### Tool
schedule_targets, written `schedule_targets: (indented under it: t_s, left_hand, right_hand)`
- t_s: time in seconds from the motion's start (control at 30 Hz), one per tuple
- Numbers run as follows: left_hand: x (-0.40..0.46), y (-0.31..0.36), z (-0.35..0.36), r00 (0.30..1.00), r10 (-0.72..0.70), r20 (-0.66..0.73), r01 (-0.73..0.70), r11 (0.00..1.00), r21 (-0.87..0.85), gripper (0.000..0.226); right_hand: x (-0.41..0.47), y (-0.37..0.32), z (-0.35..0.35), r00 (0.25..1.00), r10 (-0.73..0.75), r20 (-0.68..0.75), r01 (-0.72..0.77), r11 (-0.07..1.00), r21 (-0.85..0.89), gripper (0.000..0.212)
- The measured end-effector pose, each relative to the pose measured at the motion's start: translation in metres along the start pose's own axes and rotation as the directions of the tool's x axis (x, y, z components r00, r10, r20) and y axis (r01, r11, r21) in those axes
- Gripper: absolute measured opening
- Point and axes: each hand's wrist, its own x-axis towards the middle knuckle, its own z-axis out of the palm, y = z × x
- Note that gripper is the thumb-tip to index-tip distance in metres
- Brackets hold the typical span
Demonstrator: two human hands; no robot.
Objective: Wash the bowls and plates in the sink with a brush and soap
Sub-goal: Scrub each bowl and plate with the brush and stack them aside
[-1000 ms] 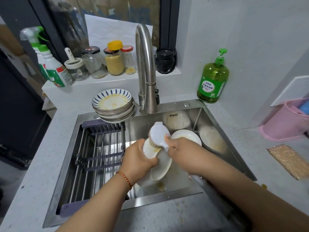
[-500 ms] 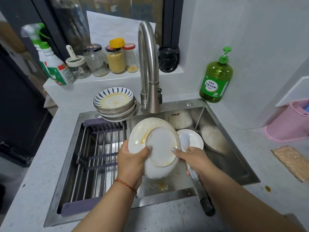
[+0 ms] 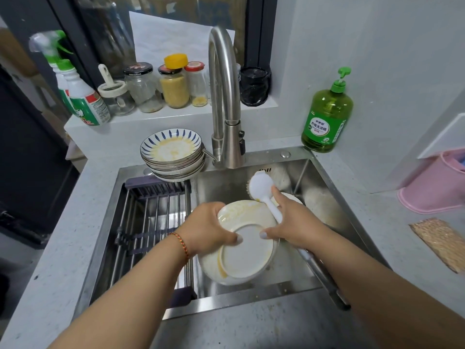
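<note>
My left hand [image 3: 210, 230] grips the left rim of a white plate [image 3: 245, 258] streaked with yellow residue, its underside facing me, held tilted over the steel sink [image 3: 251, 302]. My right hand [image 3: 293, 222] grips the handle of a white dish brush [image 3: 261, 186], thumb touching the plate's back. The brush head sits just past the plate's far rim. Another white dish [image 3: 289, 197] lies behind my right hand, mostly hidden. A stack of dirty blue-striped bowls [image 3: 172, 153] stands at the sink's back left corner. Green dish soap bottle [image 3: 327, 114] stands on the counter, back right.
A tall steel faucet [image 3: 224, 96] rises behind the sink. A roll-up drying rack [image 3: 148, 230] covers the sink's left half. Jars [image 3: 173, 84] and a spray bottle [image 3: 80, 96] line the sill. A pink bucket [image 3: 435, 187] and a scouring pad [image 3: 440, 240] sit right.
The plate has dropped lower and tilted towards me, and the brush head, hidden behind the plate half a second ago, has come up past its far rim.
</note>
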Motion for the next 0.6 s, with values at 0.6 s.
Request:
schedule_targets:
  t_s: [0.6]
  left_hand:
    - [0.000, -0.010, 0.029, 0.968, 0.080, -0.239, -0.084, 0.996, -0.007, 0.021]
  right_hand:
    - [-0.032, -0.047, 0.021, 0.992, -0.118, 0.050, 0.115, 0.992, 0.055, 0.052]
